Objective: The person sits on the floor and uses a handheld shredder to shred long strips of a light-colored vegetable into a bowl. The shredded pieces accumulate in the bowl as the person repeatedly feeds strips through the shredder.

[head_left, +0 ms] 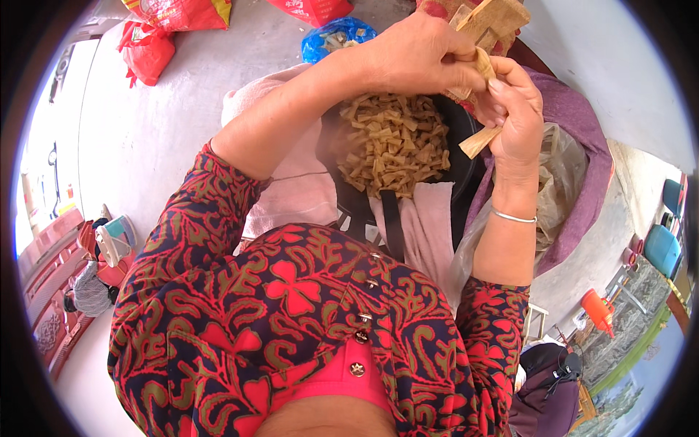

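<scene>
My left hand (429, 58) and my right hand (518, 109) meet at the upper right, each with its fingers pinched. Between them is a pale tan, flat strip (479, 142), dry and fibrous-looking. One end sticks out below my right hand, and another part shows at the left fingertips; whether it is all one piece I cannot tell. Under my left forearm sits a dark round container (466, 171) heaped with many small, folded tan pieces (397, 142). Just beyond my hands stands a wooden block-like object (491, 22), partly hidden by my left hand.
Right of the container, a purple cloth (582, 146) surrounds a clear plastic bag (561, 156) with tan material inside. Pink towels (291, 197) lie around the container. A blue bag (313, 47) and red bags (148, 54) rest on the floor beyond. A red bench (54, 269) stands far left.
</scene>
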`<control>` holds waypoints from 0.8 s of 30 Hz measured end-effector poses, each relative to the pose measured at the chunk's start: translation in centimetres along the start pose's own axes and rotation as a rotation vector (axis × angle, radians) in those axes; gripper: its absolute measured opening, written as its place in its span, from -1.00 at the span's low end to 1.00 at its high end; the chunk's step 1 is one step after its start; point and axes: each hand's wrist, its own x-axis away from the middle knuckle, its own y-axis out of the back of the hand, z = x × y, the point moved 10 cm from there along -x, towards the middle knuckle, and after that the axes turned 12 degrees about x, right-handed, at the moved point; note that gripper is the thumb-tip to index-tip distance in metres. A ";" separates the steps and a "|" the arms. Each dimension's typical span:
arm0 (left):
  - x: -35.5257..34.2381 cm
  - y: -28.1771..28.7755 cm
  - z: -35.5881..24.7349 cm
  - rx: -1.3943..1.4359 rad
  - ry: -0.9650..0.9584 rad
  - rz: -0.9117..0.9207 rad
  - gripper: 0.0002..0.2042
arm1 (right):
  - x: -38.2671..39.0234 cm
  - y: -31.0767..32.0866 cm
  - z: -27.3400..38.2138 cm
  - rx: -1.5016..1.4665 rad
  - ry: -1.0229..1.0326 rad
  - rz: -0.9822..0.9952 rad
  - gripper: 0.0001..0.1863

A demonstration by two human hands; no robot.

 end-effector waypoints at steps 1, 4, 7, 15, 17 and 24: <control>-0.2 -0.2 0.0 0.047 -0.034 0.034 -0.74 | 0.0 0.0 0.2 -0.013 0.011 0.000 -0.76; 0.5 -2.5 3.2 0.671 0.409 0.210 -0.75 | 0.3 0.0 1.3 0.035 0.047 -0.002 -0.75; 1.1 -1.1 1.3 1.221 0.453 0.215 -0.73 | 1.4 1.3 2.9 0.191 0.042 -0.051 -0.81; 1.2 -0.3 1.2 0.862 0.368 0.375 -0.62 | 1.9 2.8 4.2 0.300 0.125 -0.019 -0.90; 0.7 0.8 1.8 0.524 0.341 0.287 -0.66 | 1.8 2.8 4.0 0.344 0.092 -0.007 -0.90; 0.9 -0.9 -1.8 -0.114 0.028 0.228 -0.67 | 1.3 1.4 2.8 0.615 0.054 0.067 -0.92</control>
